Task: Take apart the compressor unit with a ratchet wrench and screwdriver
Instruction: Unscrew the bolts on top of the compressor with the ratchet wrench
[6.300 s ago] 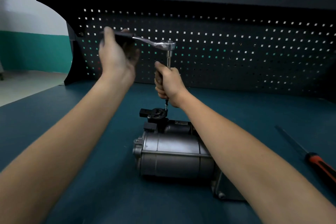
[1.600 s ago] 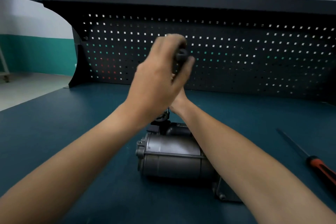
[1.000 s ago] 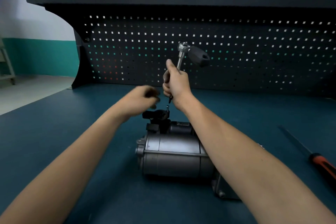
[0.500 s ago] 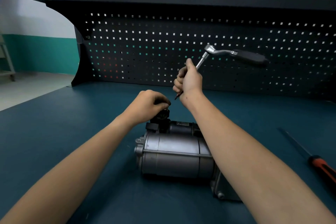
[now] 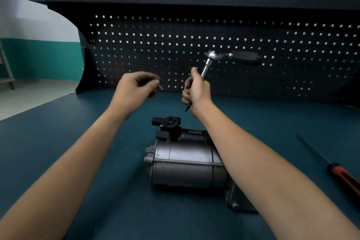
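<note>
While my right hand (image 5: 196, 91) clenches the ratchet (image 5: 241, 57) by its shaft above the compressor (image 5: 187, 163) on the bench (image 5: 58, 142), my left hand (image 5: 136, 85) pinches a small screw (image 5: 161, 87) nearby.

silver compressor (image 5: 187, 165), teal bench (image 5: 58, 122), orange-handled screwdriver (image 5: 342, 177)
</note>
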`<action>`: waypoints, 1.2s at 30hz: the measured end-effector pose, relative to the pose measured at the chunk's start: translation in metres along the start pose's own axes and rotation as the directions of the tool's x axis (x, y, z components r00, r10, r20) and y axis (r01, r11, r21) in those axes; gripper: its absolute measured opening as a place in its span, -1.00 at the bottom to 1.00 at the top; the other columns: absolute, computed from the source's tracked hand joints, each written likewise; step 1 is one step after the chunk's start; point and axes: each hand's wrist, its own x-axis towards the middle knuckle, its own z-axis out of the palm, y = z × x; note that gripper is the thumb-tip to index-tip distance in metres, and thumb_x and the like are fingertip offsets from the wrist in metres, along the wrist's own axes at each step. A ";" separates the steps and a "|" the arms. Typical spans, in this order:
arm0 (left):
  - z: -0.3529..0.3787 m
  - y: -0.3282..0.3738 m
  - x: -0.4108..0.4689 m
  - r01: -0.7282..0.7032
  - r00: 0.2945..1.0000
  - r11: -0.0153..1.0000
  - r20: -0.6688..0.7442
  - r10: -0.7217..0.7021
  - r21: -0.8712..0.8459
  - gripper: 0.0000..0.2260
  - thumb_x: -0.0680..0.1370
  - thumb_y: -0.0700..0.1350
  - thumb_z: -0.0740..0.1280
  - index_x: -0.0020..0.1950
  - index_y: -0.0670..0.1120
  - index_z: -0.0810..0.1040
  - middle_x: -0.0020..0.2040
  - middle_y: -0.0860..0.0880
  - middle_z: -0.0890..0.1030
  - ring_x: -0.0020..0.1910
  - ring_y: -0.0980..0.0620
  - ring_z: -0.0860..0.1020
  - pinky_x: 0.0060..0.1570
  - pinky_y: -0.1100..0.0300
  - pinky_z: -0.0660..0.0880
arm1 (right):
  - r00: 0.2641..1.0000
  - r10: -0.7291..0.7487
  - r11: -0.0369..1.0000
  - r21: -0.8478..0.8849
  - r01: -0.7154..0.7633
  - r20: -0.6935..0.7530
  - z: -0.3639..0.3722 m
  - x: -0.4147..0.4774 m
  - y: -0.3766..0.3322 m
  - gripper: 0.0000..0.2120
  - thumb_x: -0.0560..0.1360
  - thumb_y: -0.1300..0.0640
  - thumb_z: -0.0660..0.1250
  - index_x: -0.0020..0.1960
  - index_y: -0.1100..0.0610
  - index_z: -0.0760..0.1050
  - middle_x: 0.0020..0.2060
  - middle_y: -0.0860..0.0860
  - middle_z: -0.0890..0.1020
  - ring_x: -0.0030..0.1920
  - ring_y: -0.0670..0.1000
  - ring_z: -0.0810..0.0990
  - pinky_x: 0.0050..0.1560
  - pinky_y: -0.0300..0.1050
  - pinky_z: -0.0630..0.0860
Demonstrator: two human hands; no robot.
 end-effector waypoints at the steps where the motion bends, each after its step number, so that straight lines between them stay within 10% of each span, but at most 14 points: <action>1: -0.005 -0.004 -0.003 0.055 0.996 0.997 0.065 -0.058 0.045 -0.82 0.52 -0.29 0.34 -0.15 -0.01 0.60 -0.29 0.08 0.62 -0.36 0.25 0.57 -0.21 0.34 0.56 | 1.000 0.001 1.000 -0.009 -0.001 0.005 0.001 0.000 0.001 -0.53 0.61 -0.05 0.09 -0.42 0.13 0.25 -0.69 -0.09 0.20 -0.66 -0.11 0.12 -0.59 -0.30 0.07; 11: -0.104 -0.087 -0.054 0.330 0.916 0.722 -0.022 -0.400 0.609 -0.91 0.46 -0.27 0.40 -0.15 -0.09 0.64 -0.26 -0.01 0.64 -0.23 0.06 0.58 -0.17 0.27 0.43 | 0.999 -0.003 1.000 -0.006 0.004 0.040 0.008 -0.002 0.006 -0.53 0.61 -0.04 0.09 -0.42 0.14 0.23 -0.67 -0.07 0.18 -0.66 -0.10 0.11 -0.59 -0.31 0.06; 18: -0.109 -0.134 -0.066 0.393 0.896 0.644 -0.114 -0.430 0.656 -0.86 0.51 -0.22 0.36 0.03 -0.16 0.65 0.04 -0.12 0.65 0.05 -0.08 0.57 0.11 0.17 0.42 | 1.000 0.026 0.997 0.072 -0.026 0.007 0.005 -0.001 0.006 -0.52 0.61 -0.07 0.08 -0.43 0.12 0.22 -0.67 -0.08 0.17 -0.66 -0.11 0.09 -0.62 -0.32 0.08; 36: -0.117 -0.143 -0.067 0.452 0.881 0.754 -0.106 -0.461 0.477 -0.78 0.55 -0.01 0.31 0.00 -0.13 0.65 -0.18 0.02 0.60 -0.08 0.02 0.53 -0.05 0.23 0.36 | 0.987 0.118 0.978 0.160 -0.134 0.107 0.024 -0.010 0.012 -0.49 0.60 -0.14 0.06 -0.45 0.10 0.21 -0.67 -0.08 0.14 -0.67 -0.10 0.08 -0.63 -0.34 0.07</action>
